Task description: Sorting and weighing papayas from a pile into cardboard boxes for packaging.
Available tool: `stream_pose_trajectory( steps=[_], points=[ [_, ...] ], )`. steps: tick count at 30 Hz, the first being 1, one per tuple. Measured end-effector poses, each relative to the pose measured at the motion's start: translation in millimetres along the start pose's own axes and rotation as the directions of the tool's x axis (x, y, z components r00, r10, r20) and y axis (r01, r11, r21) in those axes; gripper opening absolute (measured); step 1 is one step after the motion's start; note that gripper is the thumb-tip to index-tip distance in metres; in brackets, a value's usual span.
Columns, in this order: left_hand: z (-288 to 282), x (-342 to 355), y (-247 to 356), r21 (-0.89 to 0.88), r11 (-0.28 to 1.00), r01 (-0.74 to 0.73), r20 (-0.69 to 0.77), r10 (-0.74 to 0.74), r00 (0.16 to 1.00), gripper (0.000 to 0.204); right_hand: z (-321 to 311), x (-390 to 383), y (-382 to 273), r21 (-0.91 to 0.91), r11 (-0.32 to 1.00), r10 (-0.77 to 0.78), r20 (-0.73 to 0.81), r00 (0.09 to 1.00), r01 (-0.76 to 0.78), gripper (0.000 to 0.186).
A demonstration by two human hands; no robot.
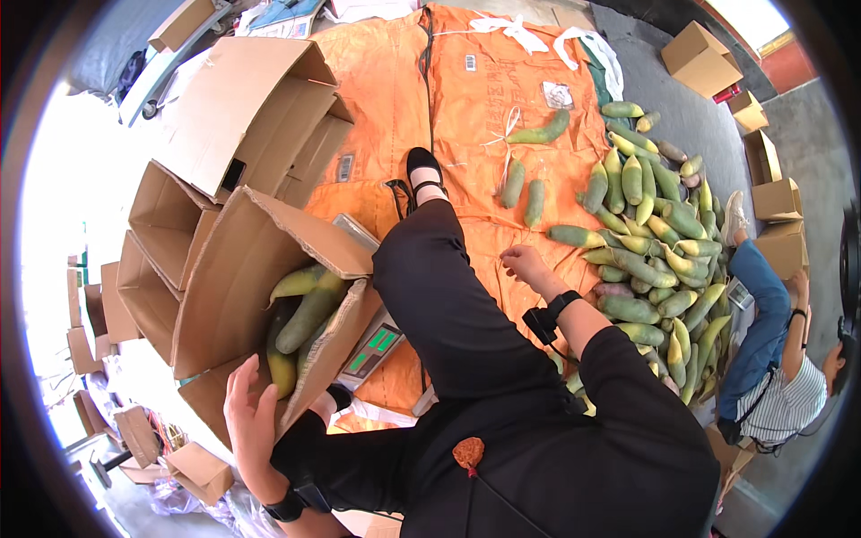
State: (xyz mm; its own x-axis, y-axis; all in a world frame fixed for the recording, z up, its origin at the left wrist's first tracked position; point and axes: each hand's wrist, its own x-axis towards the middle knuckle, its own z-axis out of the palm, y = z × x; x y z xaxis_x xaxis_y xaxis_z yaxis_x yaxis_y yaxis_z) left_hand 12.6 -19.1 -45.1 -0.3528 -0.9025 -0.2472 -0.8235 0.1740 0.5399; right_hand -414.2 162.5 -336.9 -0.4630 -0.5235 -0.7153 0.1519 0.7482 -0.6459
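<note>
My left hand (251,412) is open, fingers raised at the near side of an open cardboard box (220,278); whether it touches the cardboard I cannot tell. Inside lie several green, pale-tipped radishes (307,314). The box is over a scale (369,350) with a lit green display, partly hidden by it. My right hand (525,267) is held over the orange tarp (466,108), fingers loosely bent and apart, holding nothing. A large pile of radishes (655,278) lies to its right, with a few loose ones (534,202) beyond it. My legs, in black trousers, reach across the tarp.
Open cartons (175,224) crowd the left, and more boxes (778,247) line the right edge. A co-worker (789,394) in a striped top sits at the right beside the pile, near another scale (737,294). A wheeled trolley (175,49) stands at the back left.
</note>
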Motion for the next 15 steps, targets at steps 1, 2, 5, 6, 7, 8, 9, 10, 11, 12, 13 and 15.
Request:
stream_pose_trajectory(
  steps=[1,2,5,6,7,8,9,10,11,12,13,15],
  points=[
    [0,-2,3,-0.002,0.999,0.041,-0.01,-0.041,0.999,0.043,-3,12,18,0.005,1.0,0.004,-0.003,1.0,-0.004,0.022],
    [2,-4,1,0.0,0.999,0.036,-0.004,-0.036,0.999,0.043,-9,24,36,-0.228,0.971,-0.101,-0.098,0.99,0.076,0.023],
    [7,-14,-6,-0.184,0.983,0.022,-0.13,-0.046,0.99,0.037,-27,36,57,-0.522,0.85,-0.195,-0.177,0.965,0.076,0.027],
    [9,-17,-5,-0.194,0.981,0.031,-0.175,-0.065,0.982,0.033,-33,36,57,-0.606,0.795,-0.217,-0.231,0.949,0.034,0.025],
    [9,-20,-5,-0.202,0.978,0.041,-0.221,-0.086,0.971,0.03,-39,33,52,-0.681,0.732,-0.245,-0.278,0.929,-0.011,0.023],
    [10,-22,-7,-0.196,0.979,0.049,-0.221,-0.093,0.971,0.03,-44,30,45,-0.681,0.732,-0.24,-0.269,0.933,-0.008,0.023],
    [11,-24,-10,-0.17,0.985,0.04,-0.251,-0.082,0.964,0.027,-49,28,37,-0.783,0.615,-0.203,-0.275,0.94,-0.096,0.025],
    [15,-22,-12,-0.151,0.988,0.024,-0.281,-0.066,0.958,0.024,-57,29,30,-0.861,0.475,-0.173,-0.295,0.94,-0.183,0.028],
    [17,-22,-13,-0.152,0.988,0.025,-0.282,-0.068,0.957,0.024,-63,33,28,-0.862,0.474,-0.174,-0.293,0.94,-0.181,0.028],
    [18,-23,-12,-0.147,0.989,0.03,-0.292,-0.072,0.954,0.023,-68,36,25,-0.859,0.466,-0.162,-0.316,0.935,-0.21,0.03],
    [20,-22,-11,-0.147,0.989,0.03,-0.302,-0.074,0.95,0.021,-77,40,24,-0.855,0.458,-0.152,-0.343,0.927,-0.241,0.032],
    [22,-20,-8,-0.13,0.992,0.003,-0.325,-0.045,0.945,0.02,-85,54,33,-0.871,0.426,-0.195,-0.354,0.915,-0.246,0.035]
  ],
)
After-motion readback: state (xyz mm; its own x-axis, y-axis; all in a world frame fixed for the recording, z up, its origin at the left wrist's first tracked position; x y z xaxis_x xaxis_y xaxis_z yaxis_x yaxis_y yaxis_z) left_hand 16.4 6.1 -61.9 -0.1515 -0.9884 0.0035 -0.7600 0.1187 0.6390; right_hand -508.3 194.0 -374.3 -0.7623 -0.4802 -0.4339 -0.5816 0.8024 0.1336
